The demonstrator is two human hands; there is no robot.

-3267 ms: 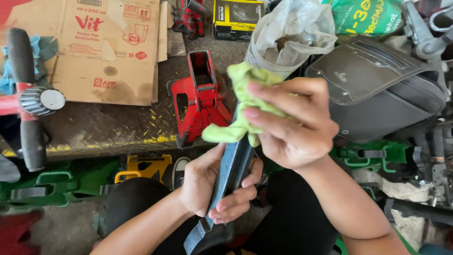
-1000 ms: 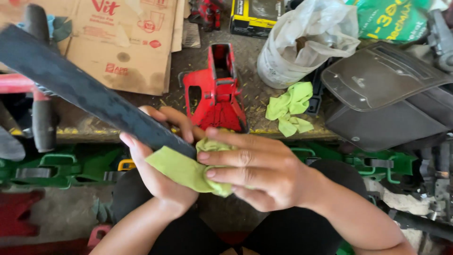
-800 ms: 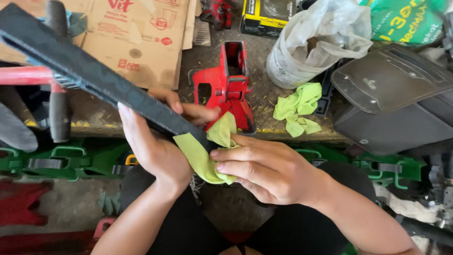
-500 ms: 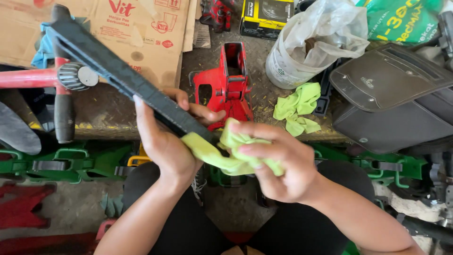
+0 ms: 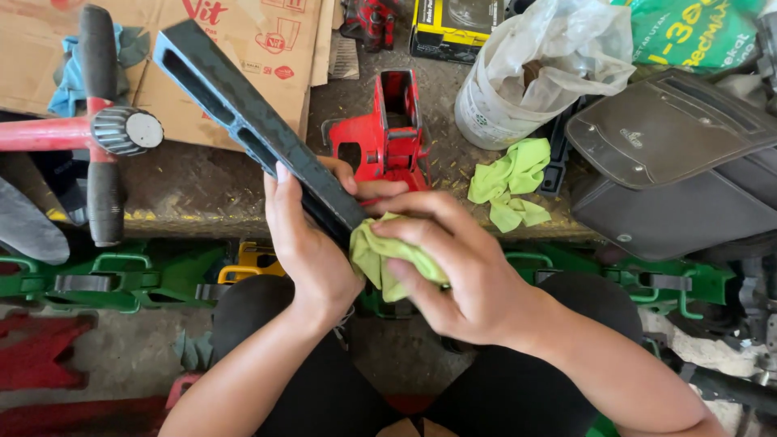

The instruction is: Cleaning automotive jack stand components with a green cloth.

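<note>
We hold a long dark metal bar slanting from the far left down toward our lap, its slotted end now tipped higher and nearer to the cardboard than half a second ago, when it lay lower across the red handle. Our left hand is wrapped tight around the near part of the bar, fingers along its side. Our right hand is clamped on a yellow-green cloth, pressing it against the near end of the bar; a moment back the cloth was drawn out loose between the hands, and now it is bunched up right at the metal. To us that reads as the wiping moving down to the bar's lower end, with the upper stretch already looking dull and clean. Just beyond the hands stands a red jack on the metal floor plate. To its right lies a second yellow-green cloth, near a white bucket lined with a plastic bag. Far right sits a dark leather bag; far left, a red tool with black grips.
</note>
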